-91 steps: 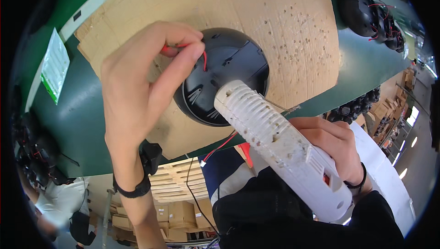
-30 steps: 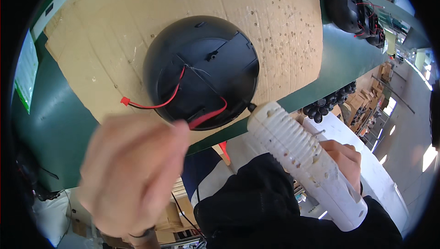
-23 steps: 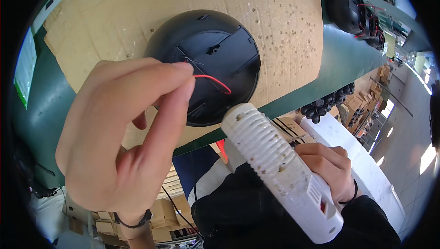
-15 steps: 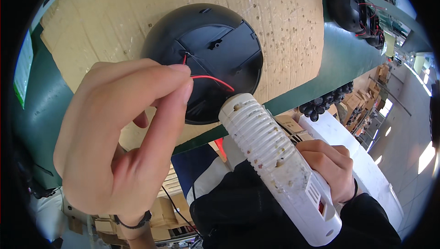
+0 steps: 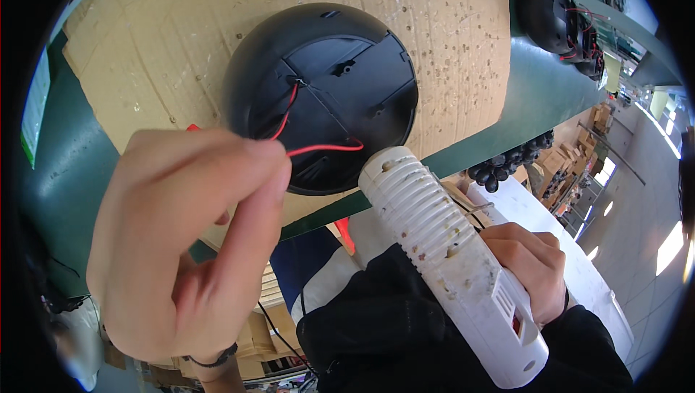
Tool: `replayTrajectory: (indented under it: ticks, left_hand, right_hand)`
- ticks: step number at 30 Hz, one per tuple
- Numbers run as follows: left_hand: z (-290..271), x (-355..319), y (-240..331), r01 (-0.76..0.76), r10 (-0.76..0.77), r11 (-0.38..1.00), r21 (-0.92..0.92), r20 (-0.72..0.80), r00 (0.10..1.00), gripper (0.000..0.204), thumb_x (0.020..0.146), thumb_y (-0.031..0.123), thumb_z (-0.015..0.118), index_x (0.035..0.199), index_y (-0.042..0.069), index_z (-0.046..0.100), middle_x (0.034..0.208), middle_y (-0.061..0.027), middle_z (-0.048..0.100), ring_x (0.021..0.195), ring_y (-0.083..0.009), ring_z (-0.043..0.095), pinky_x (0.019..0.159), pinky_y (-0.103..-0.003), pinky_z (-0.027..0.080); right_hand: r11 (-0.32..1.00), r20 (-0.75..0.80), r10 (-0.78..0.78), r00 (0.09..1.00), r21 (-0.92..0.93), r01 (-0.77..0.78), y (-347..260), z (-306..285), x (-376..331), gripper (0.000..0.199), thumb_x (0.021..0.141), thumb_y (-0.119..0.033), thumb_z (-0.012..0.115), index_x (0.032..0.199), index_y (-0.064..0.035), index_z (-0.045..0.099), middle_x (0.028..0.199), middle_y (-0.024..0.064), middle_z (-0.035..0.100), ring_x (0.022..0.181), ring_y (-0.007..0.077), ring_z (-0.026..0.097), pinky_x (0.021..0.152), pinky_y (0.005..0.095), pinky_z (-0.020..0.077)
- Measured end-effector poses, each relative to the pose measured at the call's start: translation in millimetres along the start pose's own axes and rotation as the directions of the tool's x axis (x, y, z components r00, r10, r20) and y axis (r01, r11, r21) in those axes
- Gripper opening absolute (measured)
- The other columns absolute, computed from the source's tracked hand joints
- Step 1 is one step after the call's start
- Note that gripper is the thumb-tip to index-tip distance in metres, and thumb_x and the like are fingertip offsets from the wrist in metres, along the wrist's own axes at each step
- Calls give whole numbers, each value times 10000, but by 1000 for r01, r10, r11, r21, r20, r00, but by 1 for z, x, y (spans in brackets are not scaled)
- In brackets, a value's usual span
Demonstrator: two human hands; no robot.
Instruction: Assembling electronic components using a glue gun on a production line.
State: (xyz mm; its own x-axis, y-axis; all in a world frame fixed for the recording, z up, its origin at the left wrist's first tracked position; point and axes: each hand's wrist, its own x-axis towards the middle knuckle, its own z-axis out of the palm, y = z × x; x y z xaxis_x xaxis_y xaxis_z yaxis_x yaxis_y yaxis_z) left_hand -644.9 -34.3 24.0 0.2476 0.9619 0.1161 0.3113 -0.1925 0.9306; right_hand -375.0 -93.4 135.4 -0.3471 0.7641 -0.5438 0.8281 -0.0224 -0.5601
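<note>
Black rounded shell (image 5: 362, 103), recessed and slotted, thin red wires (image 5: 326, 148)

I'm counting two hands (image 5: 195, 226), one white gun-shaped tool (image 5: 452, 263), one round black shell (image 5: 362, 89) up close, two stretches of red wire (image 5: 326, 148) on it, one cardboard sheet (image 5: 166, 45), one green bench (image 5: 72, 132), maybe three farther black shells (image 5: 546, 17), overlapped tbh

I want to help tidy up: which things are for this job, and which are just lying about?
For the job:
red wires, pinched in the left hand
white glue gun, in the right hand
black rounded shell
cardboard sheet underneath

Probably just lying about:
green-edged packet, far left
other black shells, far right
</note>
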Motion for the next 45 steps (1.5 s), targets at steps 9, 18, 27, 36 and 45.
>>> replayTrajectory:
  ticks: [9,18,27,36,45]
  left_hand:
    - [-4,-32,-2,-18,20,997,-69,18,1000,364,806,-183,678,1126,-40,580,925,-161,664,764,-177,556,642,-264,424]
    - [-2,-38,-6,-25,22,997,-79,-38,999,369,816,-172,676,1139,-38,558,930,-157,660,778,-172,552,653,-253,423]
    - [-9,-42,-4,-27,28,999,47,-11,1000,386,769,-125,723,1111,-1,595,906,-121,674,814,-203,546,702,-291,433]
    - [17,-37,-11,103,-106,984,146,12,994,1204,597,284,948,1548,47,249,1565,-288,302,1438,-457,335,1175,-538,289]
    - [51,-5,4,129,-155,961,246,91,984,1215,631,312,915,1588,117,192,1566,-292,233,1402,-535,306,1131,-565,346]
  right_hand:
    - [999,20,-39,999,8,39,2,-1,6,292,720,-124,783,942,8,646,881,129,660,662,245,674,538,322,554]
    - [998,25,2,1000,57,-3,-3,-4,0,270,754,-117,784,957,13,662,974,167,710,756,251,733,561,307,583]
    - [996,-28,58,998,70,-56,-12,-11,4,333,736,-120,799,1006,31,676,992,177,717,753,272,739,595,309,590]
    - [999,-128,41,991,19,-39,-39,-35,23,405,747,-105,766,1092,57,627,1047,212,684,856,394,707,762,395,567]
    - [803,-445,431,785,586,-109,14,-14,-18,207,844,-78,717,990,55,655,806,130,674,690,153,610,635,305,479]
